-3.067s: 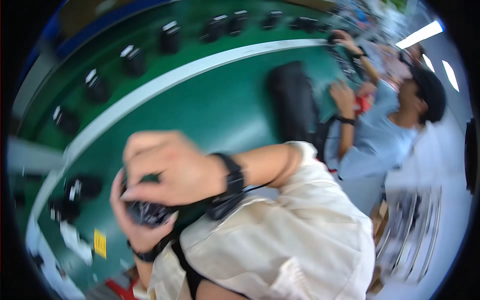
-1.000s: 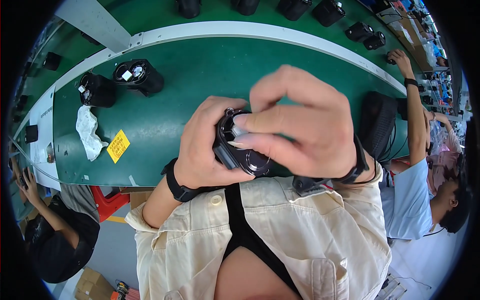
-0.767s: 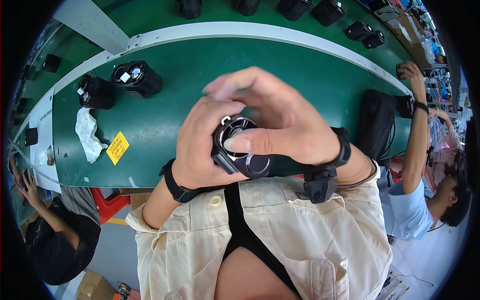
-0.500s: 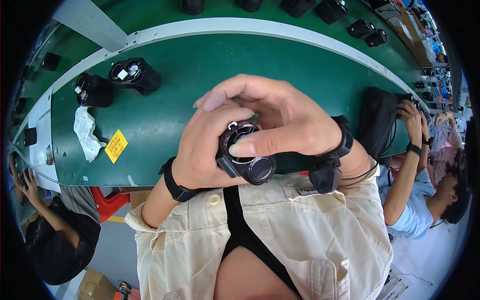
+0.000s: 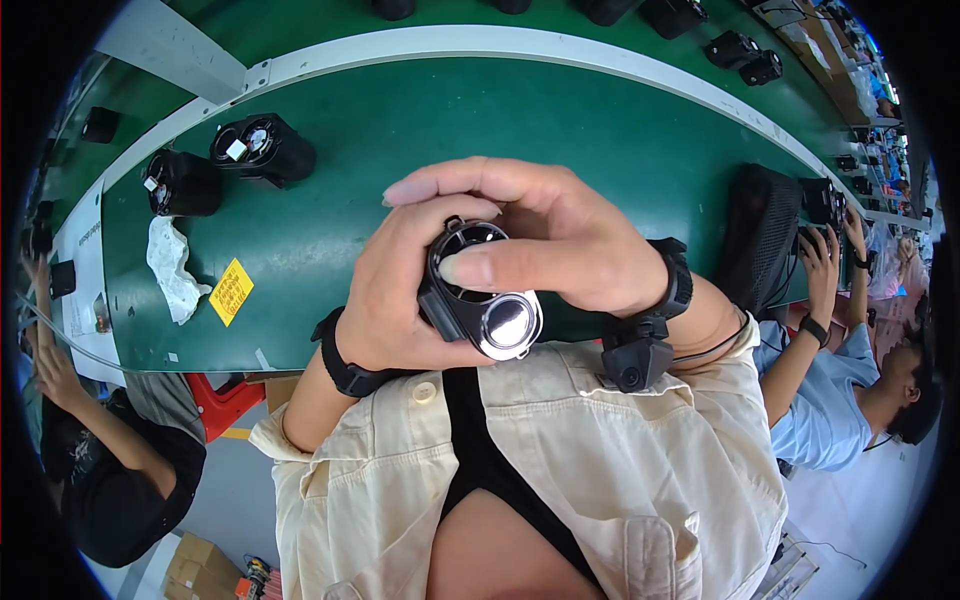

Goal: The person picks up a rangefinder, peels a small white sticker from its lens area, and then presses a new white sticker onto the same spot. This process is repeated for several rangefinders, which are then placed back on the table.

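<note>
- I count one black unit (image 5: 490, 315) in the hands; it is at the centre of my clock, above the front edge of the green bench (image 5: 560, 110), with its round opening and one shiny disc facing my camera.
- One left hand (image 5: 385, 285), at nine o'clock of this unit, has its fingers wrapped and clamped on the unit's side.
- One right hand (image 5: 590, 255), at two o'clock, lays its thumb over the opening; its other fingers are together and curved toward the left hand, but I cannot tell whether they press the unit.
- Two similar black units (image 5: 265, 150) stand near ten o'clock, just beside each other.
- One crumpled white sheet (image 5: 175, 272) and one yellow card (image 5: 232, 292) lie near nine o'clock.
- One black mesh case (image 5: 758, 235) lies near three o'clock.
- Two co-workers I see clearly: one (image 5: 825, 390) toward four o'clock, one (image 5: 125, 470) at eight.
</note>
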The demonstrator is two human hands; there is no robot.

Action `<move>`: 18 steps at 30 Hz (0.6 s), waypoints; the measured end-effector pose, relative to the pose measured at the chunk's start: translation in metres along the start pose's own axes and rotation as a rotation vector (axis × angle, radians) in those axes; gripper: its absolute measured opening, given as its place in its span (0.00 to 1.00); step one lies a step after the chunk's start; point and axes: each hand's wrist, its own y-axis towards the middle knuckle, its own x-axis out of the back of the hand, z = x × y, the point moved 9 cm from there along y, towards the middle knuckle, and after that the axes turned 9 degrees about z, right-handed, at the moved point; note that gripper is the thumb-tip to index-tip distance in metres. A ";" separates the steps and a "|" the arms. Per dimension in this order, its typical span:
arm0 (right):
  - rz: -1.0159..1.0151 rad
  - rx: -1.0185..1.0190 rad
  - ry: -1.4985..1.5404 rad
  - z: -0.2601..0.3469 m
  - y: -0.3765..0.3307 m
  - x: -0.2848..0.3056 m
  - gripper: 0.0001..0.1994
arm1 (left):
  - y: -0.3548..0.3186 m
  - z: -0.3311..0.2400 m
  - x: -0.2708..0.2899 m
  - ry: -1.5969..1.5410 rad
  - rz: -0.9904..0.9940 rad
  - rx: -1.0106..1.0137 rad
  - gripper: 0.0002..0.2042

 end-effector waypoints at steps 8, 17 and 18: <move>-0.030 -0.007 0.067 -0.005 -0.001 0.004 0.26 | 0.004 0.001 -0.004 -0.001 0.068 -0.011 0.39; -0.046 -0.131 0.374 -0.013 -0.003 0.008 0.26 | 0.006 0.002 -0.004 -0.032 0.079 -0.031 0.40; -0.059 -0.155 0.473 -0.014 -0.003 0.008 0.25 | 0.009 0.000 -0.003 -0.026 0.074 -0.045 0.40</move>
